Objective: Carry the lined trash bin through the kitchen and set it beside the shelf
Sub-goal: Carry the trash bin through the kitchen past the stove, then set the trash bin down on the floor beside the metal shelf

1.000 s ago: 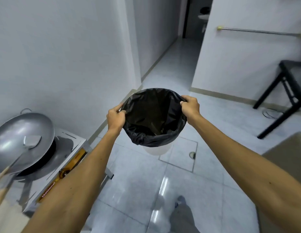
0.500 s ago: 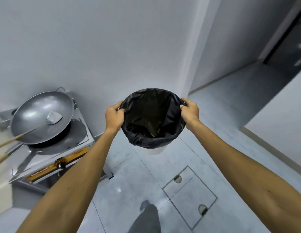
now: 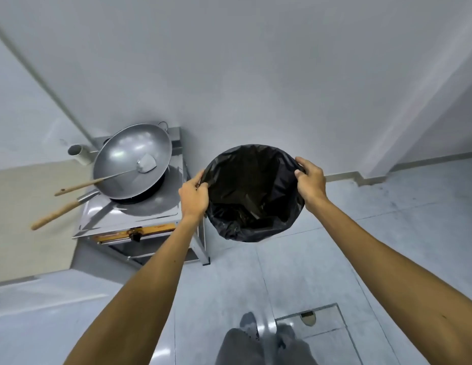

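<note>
Pale grey floor tiles (image 3: pixel 387 246) fill the lower half of the frame, glossy enough to throw back light, and a plain white wall (image 3: pixel 256 75) takes up the whole upper half. At centre frame the trash bin (image 3: pixel 252 193) is held up off the floor at arm's length, its mouth open toward the camera and its black liner (image 3: pixel 237 230) folded over the rim and hanging crumpled down the outside (the bin's own body is hidden under it).

The left hand (image 3: pixel 194 197) is closed on the left side of the rim, fingers curled over the liner's edge; the right hand (image 3: pixel 311 180) is closed on the right side in the same way, thumb on top.

Just left of the bin, almost touching the left hand in the picture, a steel stove stand (image 3: pixel 140 219) sits against the wall, with a wok (image 3: pixel 129 162) on it and a wooden-handled spatula (image 3: pixel 105 179) lying in the wok; a second wooden handle (image 3: pixel 55 213) juts out toward the left edge.

Open floor runs to the right of the bin toward the baseboard (image 3: pixel 345 176) and a wall corner at upper right. At lower right a square floor hatch (image 3: pixel 324 325) is set flush into the tiles, beside the person's feet (image 3: pixel 249 322) at bottom centre.
</note>
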Motion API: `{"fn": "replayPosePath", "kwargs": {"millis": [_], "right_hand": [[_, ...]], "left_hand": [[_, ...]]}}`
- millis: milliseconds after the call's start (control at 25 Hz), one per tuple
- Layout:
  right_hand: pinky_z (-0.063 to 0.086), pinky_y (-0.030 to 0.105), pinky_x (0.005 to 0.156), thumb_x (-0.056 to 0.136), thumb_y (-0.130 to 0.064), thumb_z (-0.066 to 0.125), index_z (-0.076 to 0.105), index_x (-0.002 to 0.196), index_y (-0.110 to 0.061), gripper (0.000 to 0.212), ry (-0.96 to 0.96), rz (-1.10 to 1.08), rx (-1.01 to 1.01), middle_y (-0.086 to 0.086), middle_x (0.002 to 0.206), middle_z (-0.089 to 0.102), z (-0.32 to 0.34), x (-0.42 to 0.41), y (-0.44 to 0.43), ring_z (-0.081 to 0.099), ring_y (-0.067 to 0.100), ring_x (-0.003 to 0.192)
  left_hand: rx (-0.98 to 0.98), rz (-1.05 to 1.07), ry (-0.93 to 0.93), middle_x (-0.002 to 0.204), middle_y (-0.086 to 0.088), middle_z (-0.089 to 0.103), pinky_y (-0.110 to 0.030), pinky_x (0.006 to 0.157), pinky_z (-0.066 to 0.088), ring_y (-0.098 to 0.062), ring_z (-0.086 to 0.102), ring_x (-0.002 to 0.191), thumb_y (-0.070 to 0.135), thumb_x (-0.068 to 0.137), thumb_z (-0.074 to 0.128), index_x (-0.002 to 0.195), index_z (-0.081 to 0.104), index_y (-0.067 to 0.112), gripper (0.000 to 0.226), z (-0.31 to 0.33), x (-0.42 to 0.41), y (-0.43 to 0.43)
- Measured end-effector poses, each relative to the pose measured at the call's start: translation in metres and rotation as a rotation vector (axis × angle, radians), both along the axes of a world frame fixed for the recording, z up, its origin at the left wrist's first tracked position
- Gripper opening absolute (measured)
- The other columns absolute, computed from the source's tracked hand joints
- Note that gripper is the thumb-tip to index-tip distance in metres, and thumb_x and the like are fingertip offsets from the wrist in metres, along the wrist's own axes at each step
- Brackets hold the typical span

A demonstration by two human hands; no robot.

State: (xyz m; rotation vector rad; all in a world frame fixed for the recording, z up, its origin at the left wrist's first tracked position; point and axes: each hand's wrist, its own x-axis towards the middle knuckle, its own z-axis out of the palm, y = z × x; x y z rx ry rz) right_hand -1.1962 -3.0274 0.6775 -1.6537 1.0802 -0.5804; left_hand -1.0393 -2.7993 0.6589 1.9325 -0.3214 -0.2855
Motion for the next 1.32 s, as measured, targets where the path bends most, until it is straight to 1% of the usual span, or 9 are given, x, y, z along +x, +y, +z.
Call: {"fn": "replayPosePath", "kwargs": {"millis": [120, 320, 520, 600, 840, 960, 1040, 1240, 1320], "right_hand": [[0.039, 0.034, 0.115, 0.1, -0.003, 0.052, 0.06, 0.139, -0.013, 0.042, -0.007, 0.08, 0.033, 0.003, 0.141, 0.061, -0.013, 0.02, -0.008, 0.055, 0.023, 0.131], [0.039, 0.033, 0.114, 0.102, -0.004, 0.051, 0.058, 0.142, -0.014, 0.042, -0.007, 0.223, 0.087, 0.002, 0.143, 0.06, -0.035, 0.052, -0.019, 0.054, 0.021, 0.133], [0.038, 0.03, 0.114, 0.102, -0.003, 0.05, 0.057, 0.142, -0.014, 0.042, 0.009, 0.289, 0.098, 0.002, 0.143, 0.059, -0.078, 0.076, -0.039, 0.053, 0.019, 0.133], [0.039, 0.027, 0.113, 0.1, -0.002, 0.051, 0.059, 0.14, -0.013, 0.042, 0.029, 0.297, 0.079, 0.002, 0.14, 0.061, -0.11, 0.087, -0.049, 0.055, 0.019, 0.131], [0.04, 0.027, 0.113, 0.099, -0.003, 0.051, 0.06, 0.139, -0.016, 0.043, 0.084, 0.319, 0.048, -0.001, 0.139, 0.062, -0.231, 0.122, -0.072, 0.055, 0.014, 0.129], [0.04, 0.025, 0.113, 0.099, -0.003, 0.051, 0.06, 0.14, -0.017, 0.044, 0.094, 0.323, 0.046, -0.003, 0.138, 0.063, -0.313, 0.131, -0.076, 0.056, 0.011, 0.128], [0.04, 0.021, 0.111, 0.099, -0.002, 0.051, 0.06, 0.14, -0.017, 0.044, 0.109, 0.324, 0.043, -0.003, 0.136, 0.064, -0.366, 0.132, -0.075, 0.057, 0.009, 0.126], [0.038, 0.017, 0.11, 0.1, -0.002, 0.051, 0.058, 0.141, -0.015, 0.043, 0.148, 0.355, 0.06, -0.002, 0.139, 0.062, -0.495, 0.125, -0.07, 0.055, 0.009, 0.128], [0.037, 0.012, 0.107, 0.1, -0.003, 0.051, 0.059, 0.141, -0.014, 0.043, 0.153, 0.362, 0.057, -0.001, 0.139, 0.062, -0.538, 0.127, -0.07, 0.056, 0.011, 0.129]], "left_hand": [[0.039, 0.064, 0.021, 0.101, 0.018, 0.068, -0.011, 0.085, 0.052, 0.012, 0.059, 0.074, -0.002, 0.094, 0.051, 0.138, 0.063, 0.015, 0.048, -0.006, 0.003, 0.002], [0.097, 0.23, 0.005, 0.091, 0.023, 0.063, 0.002, 0.059, 0.04, 0.006, 0.047, 0.061, -0.004, 0.095, 0.05, 0.141, 0.06, 0.01, 0.049, -0.024, 0.008, 0.001], [0.136, 0.323, -0.006, 0.097, 0.011, 0.066, 0.004, 0.059, 0.04, 0.022, 0.053, 0.056, -0.004, 0.093, 0.051, 0.137, 0.064, 0.011, 0.049, -0.061, 0.016, -0.014], [0.168, 0.36, -0.003, 0.1, 0.007, 0.067, 0.003, 0.059, 0.041, 0.014, 0.055, 0.058, -0.002, 0.093, 0.051, 0.138, 0.063, 0.012, 0.049, -0.089, 0.021, -0.023], [0.251, 0.364, -0.04, 0.091, 0.002, 0.066, 0.001, 0.064, 0.041, -0.011, 0.057, 0.078, 0.001, 0.092, 0.051, 0.139, 0.063, 0.013, 0.049, -0.216, 0.048, -0.042], [0.288, 0.351, -0.042, 0.089, 0.002, 0.064, -0.002, 0.06, 0.041, -0.012, 0.056, 0.07, 0.004, 0.097, 0.05, 0.142, 0.058, 0.013, 0.047, -0.3, 0.054, -0.047], [0.315, 0.365, -0.048, 0.09, 0.003, 0.062, 0.0, 0.058, 0.039, -0.001, 0.05, 0.06, 0.003, 0.098, 0.05, 0.142, 0.058, 0.01, 0.046, -0.353, 0.052, -0.044], [0.36, 0.339, -0.047, 0.096, -0.004, 0.068, 0.005, 0.067, 0.037, -0.008, 0.06, 0.076, 0.002, 0.096, 0.051, 0.142, 0.059, 0.008, 0.047, -0.473, 0.046, -0.035], [0.353, 0.326, -0.043, 0.103, -0.004, 0.068, 0.007, 0.072, 0.036, -0.003, 0.059, 0.078, 0.002, 0.097, 0.051, 0.142, 0.058, 0.007, 0.046, -0.511, 0.05, -0.035]]}}
